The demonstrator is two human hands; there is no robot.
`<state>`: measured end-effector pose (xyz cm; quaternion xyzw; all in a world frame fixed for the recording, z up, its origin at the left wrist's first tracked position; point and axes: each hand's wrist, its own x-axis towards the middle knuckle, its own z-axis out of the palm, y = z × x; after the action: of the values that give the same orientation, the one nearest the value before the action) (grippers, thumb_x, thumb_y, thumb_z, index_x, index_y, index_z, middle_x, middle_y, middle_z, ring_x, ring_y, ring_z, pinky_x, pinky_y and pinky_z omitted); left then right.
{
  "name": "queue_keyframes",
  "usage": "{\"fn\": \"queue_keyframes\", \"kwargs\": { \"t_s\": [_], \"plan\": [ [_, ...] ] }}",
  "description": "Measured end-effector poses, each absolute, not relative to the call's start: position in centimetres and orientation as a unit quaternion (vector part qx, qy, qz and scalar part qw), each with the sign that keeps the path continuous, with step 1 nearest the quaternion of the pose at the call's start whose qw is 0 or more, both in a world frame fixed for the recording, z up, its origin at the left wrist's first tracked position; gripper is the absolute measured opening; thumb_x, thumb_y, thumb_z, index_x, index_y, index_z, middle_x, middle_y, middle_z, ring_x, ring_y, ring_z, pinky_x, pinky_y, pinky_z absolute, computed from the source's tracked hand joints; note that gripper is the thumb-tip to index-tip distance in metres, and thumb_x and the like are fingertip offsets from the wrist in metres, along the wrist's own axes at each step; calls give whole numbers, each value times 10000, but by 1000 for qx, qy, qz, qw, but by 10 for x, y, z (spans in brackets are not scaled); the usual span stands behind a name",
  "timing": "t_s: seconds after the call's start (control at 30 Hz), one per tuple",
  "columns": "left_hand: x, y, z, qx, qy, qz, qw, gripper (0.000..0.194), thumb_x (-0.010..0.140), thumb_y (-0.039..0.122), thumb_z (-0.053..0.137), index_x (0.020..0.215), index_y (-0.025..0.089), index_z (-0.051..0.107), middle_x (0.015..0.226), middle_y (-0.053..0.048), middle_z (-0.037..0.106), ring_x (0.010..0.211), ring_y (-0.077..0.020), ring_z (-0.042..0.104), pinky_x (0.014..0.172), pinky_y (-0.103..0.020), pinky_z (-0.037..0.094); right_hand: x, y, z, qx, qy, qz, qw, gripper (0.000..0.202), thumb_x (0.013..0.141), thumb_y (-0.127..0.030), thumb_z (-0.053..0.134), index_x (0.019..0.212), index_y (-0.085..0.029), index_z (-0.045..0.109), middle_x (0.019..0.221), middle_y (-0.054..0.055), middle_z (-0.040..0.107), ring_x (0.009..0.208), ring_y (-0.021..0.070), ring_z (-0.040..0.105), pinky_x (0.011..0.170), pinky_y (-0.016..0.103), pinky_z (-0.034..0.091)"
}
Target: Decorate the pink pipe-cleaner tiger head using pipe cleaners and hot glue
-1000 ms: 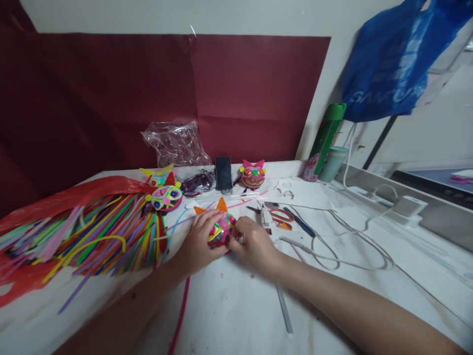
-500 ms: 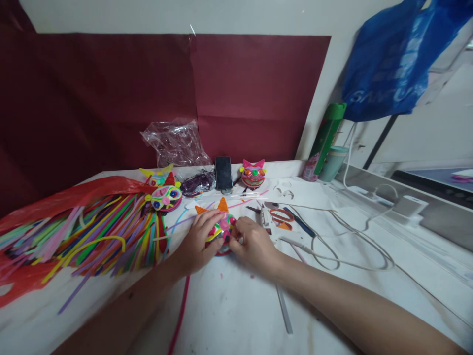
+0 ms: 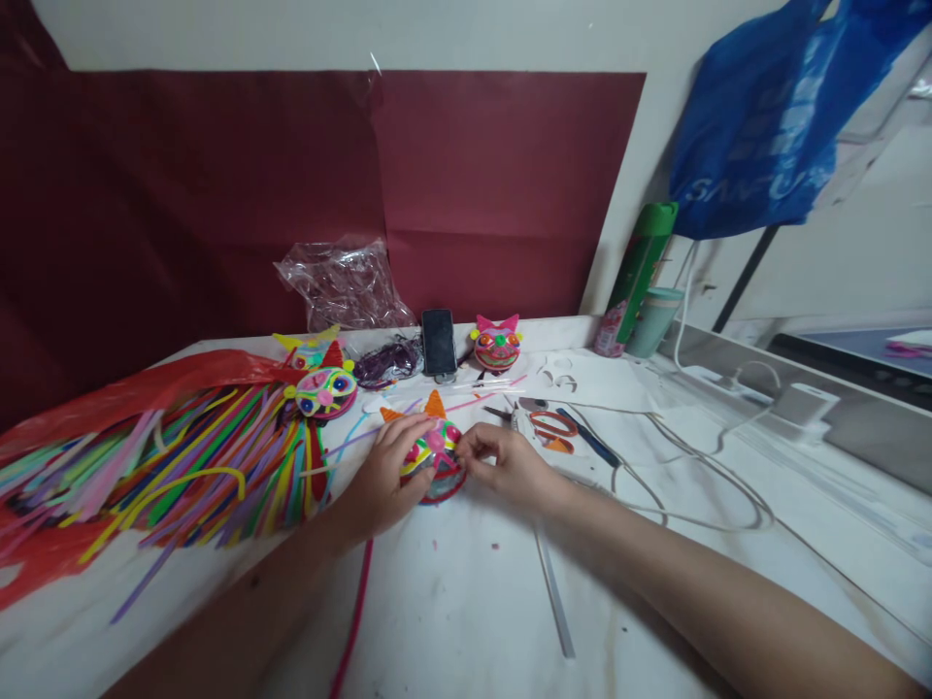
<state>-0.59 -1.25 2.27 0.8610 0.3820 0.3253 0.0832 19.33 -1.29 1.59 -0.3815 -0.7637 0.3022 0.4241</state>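
A small lion-dance-style head [image 3: 439, 445], made of fuzzy coloured stems with orange ears and a pink nose, sits on the table in front of me. My left hand [image 3: 393, 466] is wrapped round its left side, fingers over the top and thumb along the lower front. At the head's right edge, my right hand [image 3: 506, 468] is closed with thumb and forefinger pinched together; whatever is between the fingertips is too small to make out. Beyond the right hand lie orange-handled scissors [image 3: 551, 424] and a white glue gun [image 3: 521, 419], partly hidden by it.
Fuzzy stems [image 3: 196, 466] spread on red plastic at left, beside a finished-looking head [image 3: 324, 391]. Another pink head [image 3: 496, 345] and a phone [image 3: 439, 343] stand at the back. A white cable [image 3: 728, 495] loops at right; a grey strip [image 3: 555, 592] lies in front.
My right hand has drawn slightly back from the head's lower front, so its red-rimmed mouth shows more. The left hand keeps its hold. The view has shifted slightly.
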Motion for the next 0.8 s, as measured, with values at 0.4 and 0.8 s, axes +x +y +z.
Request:
{"fn": "queue_keyframes", "kwargs": {
  "t_s": [0.4, 0.8],
  "plan": [
    [-8, -11, 21, 861, 387, 317, 92, 462, 805, 231, 466, 1262, 164, 450, 1309, -114, 474, 1242, -254, 395, 1044, -423, 329, 196, -16, 13, -262, -844, 149, 444, 163, 762, -51, 505, 810, -170, 605, 813, 73, 619, 770, 160, 591, 703, 281, 495],
    [-8, -12, 22, 861, 383, 320, 93, 459, 797, 207, 478, 1251, 147, 462, 1305, -117, 479, 1239, -250, 394, 1047, -409, 325, 196, -19, 10, -247, -856, 79, 447, 282, 777, -34, 475, 989, -162, 612, 899, 95, 614, 851, 175, 594, 743, 296, 515]
  ]
}}
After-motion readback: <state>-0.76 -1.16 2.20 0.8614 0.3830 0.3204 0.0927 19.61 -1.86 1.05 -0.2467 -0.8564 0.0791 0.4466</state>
